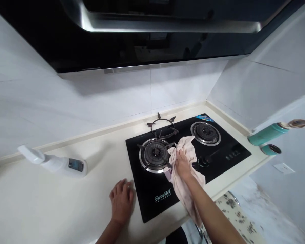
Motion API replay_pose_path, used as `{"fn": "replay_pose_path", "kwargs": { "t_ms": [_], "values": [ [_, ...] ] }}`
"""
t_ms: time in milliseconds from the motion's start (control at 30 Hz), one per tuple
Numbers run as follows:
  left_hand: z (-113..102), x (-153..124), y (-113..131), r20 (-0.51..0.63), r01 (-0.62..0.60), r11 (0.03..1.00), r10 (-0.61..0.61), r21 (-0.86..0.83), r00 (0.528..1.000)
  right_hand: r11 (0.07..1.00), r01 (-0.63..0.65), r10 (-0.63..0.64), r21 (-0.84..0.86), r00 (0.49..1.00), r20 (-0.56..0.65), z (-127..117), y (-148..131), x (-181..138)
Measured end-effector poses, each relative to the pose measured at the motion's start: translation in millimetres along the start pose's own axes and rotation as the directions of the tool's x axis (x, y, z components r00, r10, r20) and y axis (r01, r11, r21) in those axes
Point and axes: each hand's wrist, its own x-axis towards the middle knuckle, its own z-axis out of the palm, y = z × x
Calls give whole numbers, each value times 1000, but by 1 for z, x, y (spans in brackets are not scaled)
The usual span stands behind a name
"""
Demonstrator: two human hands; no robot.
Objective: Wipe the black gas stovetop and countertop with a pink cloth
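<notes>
My right hand (pixel 182 164) presses a pale pink cloth (pixel 188 145) against the black glass gas stove (pixel 152 206), between the two burners. Part of the cloth hangs down over the stove's front edge. Just left of it is the left burner (pixel 156 152), with a pan support standing on it. A second pan support (pixel 165 127) lies loose at the stove's back edge. The right burner (pixel 205 133) has no support over it. My left hand (pixel 122 200) rests on the countertop beside the stove's left edge, holding nothing, its fingers loosely bent and apart.
A white spray bottle (pixel 63 165) is on the countertop (pixel 40 206) at left. A green thermos (pixel 268 134) with its lid raised and a green cup (pixel 270 149) are at the right end. Overhead hangs a black range hood (pixel 152 47). A flower-patterned stool seat (pixel 234 213) shows below.
</notes>
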Motion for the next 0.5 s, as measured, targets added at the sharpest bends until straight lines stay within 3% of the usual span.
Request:
{"fn": "replay_pose_path", "kwargs": {
  "t_ms": [133,267,333,400,500],
  "values": [
    [0,0,1,-18,-3,1000,3,-15,1000,983,162,-172,-88,977,-122,25,13,-77],
    [3,0,0,-42,10,996,-13,-91,999,963,191,-224,-189,959,-175,55,16,-147],
    [4,-1,-2,-82,7,986,-21,-165,996,952,238,-258,-194,963,-81,71,2,-171],
    [4,-5,-3,-142,-24,966,-13,-258,990,935,315,-301,-165,948,102,86,-23,-182],
    [-3,-15,-2,-191,-75,925,3,-371,982,916,396,-354,-63,872,338,102,-78,-172]
  ]
}}
